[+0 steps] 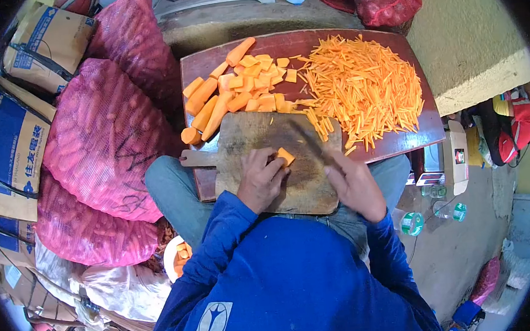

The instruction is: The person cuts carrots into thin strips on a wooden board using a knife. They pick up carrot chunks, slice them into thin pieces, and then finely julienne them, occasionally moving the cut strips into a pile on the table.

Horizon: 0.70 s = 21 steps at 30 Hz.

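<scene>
On the wooden cutting board (238, 139) my left hand (262, 181) has its fingers curled against a small block of carrot (285, 156). My right hand (356, 184) grips a knife (304, 132), its dark blade smeared by motion and angled away over the board. The knife's handle is mostly hidden in the hand. Beyond the board, to the left, lie whole peeled carrots (200, 97) and thick carrot chunks (252, 74). A large heap of carrot sticks (364, 91) covers the right of the low table, and a few reach the board's edge.
The red-brown table (419, 131) stands over my crossed legs. Pink mesh sacks (106, 139) and cardboard boxes (11, 140) are stacked at left. A white bucket (172, 258) with carrot pieces is by my left side. Plastic bottles (411, 223) lie on the floor at right.
</scene>
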### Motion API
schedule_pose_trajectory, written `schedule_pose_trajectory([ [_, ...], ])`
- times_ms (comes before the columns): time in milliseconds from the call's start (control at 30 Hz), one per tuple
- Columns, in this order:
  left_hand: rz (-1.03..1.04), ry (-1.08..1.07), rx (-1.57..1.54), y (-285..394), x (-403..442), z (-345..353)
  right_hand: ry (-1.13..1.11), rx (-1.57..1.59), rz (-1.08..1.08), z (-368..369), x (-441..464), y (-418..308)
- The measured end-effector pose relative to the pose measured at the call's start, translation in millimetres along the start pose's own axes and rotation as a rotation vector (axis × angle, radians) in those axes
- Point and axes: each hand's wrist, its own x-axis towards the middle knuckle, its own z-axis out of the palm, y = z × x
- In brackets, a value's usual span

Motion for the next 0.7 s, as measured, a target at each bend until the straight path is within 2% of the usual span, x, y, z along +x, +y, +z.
schedule_pose_trajectory([
  [133,-0.006,-0.107,0.103,3.6,3.4,-6.8,-0.16,0.045,-0.013,8.8,-17.1,-22.5],
  [200,0.031,-0.188,0.193,4.3,3.8,-8.5,-0.155,0.042,0.006,8.7,-25.6,-26.8],
  [367,0.07,-0.193,0.197,6.2,7.0,-9.9,-0.223,-0.092,-0.009,-0.4,-35.8,-34.2],
  [500,0.085,-0.232,0.25,0.4,2.0,-7.9,-0.216,-0.142,-0.03,21.4,-11.6,-26.4],
  [700,0.049,-0.16,0.145,-10.1,-3.6,-0.5,-0.251,-0.167,-0.093,15.0,-3.2,-36.9],
])
